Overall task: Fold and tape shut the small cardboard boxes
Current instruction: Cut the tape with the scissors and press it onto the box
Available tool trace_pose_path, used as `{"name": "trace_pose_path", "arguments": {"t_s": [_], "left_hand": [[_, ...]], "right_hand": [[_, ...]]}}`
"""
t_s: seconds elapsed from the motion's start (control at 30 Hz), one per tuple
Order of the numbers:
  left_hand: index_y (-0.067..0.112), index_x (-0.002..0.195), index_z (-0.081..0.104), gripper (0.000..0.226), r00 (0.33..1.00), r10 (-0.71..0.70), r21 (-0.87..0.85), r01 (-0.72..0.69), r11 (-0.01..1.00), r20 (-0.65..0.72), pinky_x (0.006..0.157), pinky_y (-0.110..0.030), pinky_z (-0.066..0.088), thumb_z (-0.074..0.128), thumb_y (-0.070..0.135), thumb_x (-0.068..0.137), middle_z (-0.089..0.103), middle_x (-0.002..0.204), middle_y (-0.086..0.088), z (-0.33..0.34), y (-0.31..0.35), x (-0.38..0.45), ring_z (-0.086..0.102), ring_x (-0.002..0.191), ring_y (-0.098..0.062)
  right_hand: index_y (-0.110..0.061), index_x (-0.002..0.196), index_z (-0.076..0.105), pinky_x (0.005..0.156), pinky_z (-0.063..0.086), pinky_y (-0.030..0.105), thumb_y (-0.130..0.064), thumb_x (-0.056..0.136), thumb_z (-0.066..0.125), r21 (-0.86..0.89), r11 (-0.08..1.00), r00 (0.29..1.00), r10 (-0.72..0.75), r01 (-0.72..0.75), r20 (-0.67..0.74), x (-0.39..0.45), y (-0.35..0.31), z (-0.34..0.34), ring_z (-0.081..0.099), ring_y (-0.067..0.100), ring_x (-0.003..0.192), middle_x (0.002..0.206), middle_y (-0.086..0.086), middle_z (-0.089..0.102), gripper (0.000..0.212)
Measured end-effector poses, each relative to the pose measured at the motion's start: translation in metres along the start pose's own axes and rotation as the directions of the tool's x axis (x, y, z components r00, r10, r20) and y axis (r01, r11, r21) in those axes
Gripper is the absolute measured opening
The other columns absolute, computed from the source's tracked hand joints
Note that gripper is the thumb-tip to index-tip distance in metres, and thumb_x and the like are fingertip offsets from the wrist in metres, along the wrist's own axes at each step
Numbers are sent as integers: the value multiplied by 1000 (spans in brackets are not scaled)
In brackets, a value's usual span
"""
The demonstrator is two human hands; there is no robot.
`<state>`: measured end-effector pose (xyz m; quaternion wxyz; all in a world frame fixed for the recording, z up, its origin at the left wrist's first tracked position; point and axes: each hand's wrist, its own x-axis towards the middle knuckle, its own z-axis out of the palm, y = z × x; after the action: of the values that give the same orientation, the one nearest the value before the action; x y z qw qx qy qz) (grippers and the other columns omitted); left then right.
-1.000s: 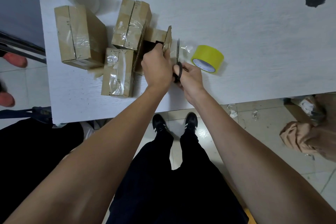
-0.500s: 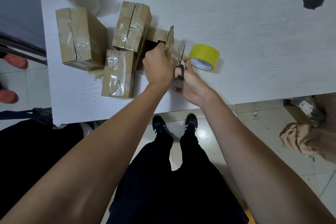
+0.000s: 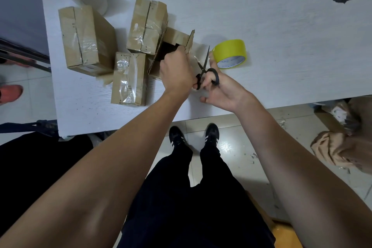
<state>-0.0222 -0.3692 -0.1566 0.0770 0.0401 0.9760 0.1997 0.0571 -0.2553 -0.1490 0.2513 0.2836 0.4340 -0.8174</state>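
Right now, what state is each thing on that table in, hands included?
Open box: flaps up, untaped, held by left hand.
Left hand: grips the open box's edge.
Right hand: holds the scissors.
Scissors: blades slightly apart, pointing away.
Tape roll: lying on the table, beside the scissors.
Big box: taped shut.
Far box: taped shut.
Near box: taped shut.

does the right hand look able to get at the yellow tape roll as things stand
Probably yes, but not freely. The right hand sits just beside the yellow tape roll with bare table between them, yet its fingers are through the scissors, so it would likely need to put those down first.
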Motion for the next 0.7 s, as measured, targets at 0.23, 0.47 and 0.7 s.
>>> {"name": "trace_pose_path", "arguments": {"t_s": [0.23,0.47,0.7], "left_hand": [[7,100,62,15,1000,23,21,-23,1000,-8,71,-37,32,49,12,105,68,96,-14,-11,-3,7,61,91,-38],[2,99,62,17,1000,26,-37,-25,999,18,74,-38,35,52,16,104,68,96,-19,-17,-10,11,59,97,-42],[5,95,60,17,999,9,-88,-5,996,41,74,-37,34,54,18,104,69,96,-16,-22,-10,11,58,95,-40]], "right_hand": [[-67,139,44,76,38,38,-11,64,62,-70,991,985,120,-112,126,-16,-14,-37,55,25,103,109,13,63,95],[-22,146,52,68,36,30,-8,74,73,-436,876,964,259,-206,66,-52,-34,-64,63,21,91,106,16,70,76],[-2,80,75,74,63,41,-20,82,84,-655,634,674,-272,-412,-687,-78,-33,-134,77,28,69,72,15,77,20]]}}
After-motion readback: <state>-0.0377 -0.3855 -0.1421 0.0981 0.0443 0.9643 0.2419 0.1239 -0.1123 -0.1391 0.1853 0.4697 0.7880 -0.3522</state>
